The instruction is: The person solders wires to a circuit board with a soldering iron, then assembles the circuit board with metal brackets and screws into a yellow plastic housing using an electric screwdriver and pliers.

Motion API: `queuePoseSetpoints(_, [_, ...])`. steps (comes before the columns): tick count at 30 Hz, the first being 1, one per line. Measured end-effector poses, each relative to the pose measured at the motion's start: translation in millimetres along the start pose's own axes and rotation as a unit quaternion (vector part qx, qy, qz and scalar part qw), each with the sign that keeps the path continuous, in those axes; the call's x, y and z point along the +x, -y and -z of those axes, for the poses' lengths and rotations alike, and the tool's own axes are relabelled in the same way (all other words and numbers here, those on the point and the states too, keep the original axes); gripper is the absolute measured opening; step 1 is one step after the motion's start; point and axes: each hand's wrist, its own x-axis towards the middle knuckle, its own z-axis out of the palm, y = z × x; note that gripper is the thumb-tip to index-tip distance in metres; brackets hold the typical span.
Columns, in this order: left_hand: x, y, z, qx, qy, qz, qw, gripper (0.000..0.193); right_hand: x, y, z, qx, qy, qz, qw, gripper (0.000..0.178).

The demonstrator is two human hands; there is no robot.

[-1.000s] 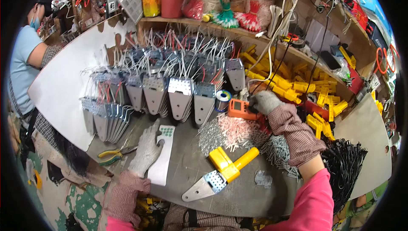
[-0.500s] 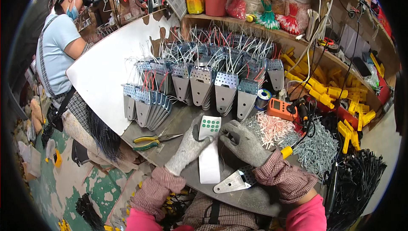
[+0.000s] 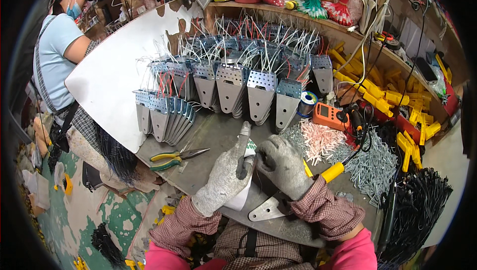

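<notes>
My left hand (image 3: 223, 173), in a grey work glove, is closed on a white strip of paper (image 3: 237, 201) with round green stickers near its top. Its index finger points up past the strip, and the hand covers most of the stickers. Close against it, my right hand (image 3: 287, 163), also gloved, has its fingers curled in a pinch at the strip's edge. Whatever lies between those fingertips is hidden. Below the right hand a grey tapered metal bracket (image 3: 266, 210) lies flat near the table edge, partly covered by the wrist.
Rows of wired metal brackets (image 3: 231, 91) stand across the back. Pliers (image 3: 179, 159) lie at left. To the right are an orange meter (image 3: 329, 117), pink sleeves (image 3: 323, 143), screws (image 3: 372, 165), a yellow handle (image 3: 333, 172) and yellow parts (image 3: 377, 101). A co-worker (image 3: 57, 56) stands far left.
My left hand has turned, its index finger now raised, and the strip's stickers are mostly covered. My right hand has shifted slightly left and down, closer to the left. The whole view has shifted slightly.
</notes>
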Motion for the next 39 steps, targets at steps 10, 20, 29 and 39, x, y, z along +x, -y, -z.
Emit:
queuePoseSetpoints(10, [-27, 11, 0, 0.125, 0.082, -0.087, 0.985, 0.070, -56, -81, 52, 0.067, -0.015, -0.219, 0.973, 0.007])
queuePoseSetpoints(20, [-80, -37, -42, 0.088, 0.330, -0.114, 0.933, 0.075, -65, -106, 94, 0.135, 0.206, -0.008, 0.969, 0.039])
queuePoseSetpoints(29, [19, -119, -79, 0.040, 0.177, -0.198, 0.963, 0.046, 41, -253, 96, -0.283, 0.146, -0.335, 0.887, 0.025])
queuePoseSetpoints(39, [-12, -113, -168, 0.210, -0.096, -0.117, 0.966, 0.016, -5, -270, 152, -0.168, 0.057, -0.148, 0.973, 0.034])
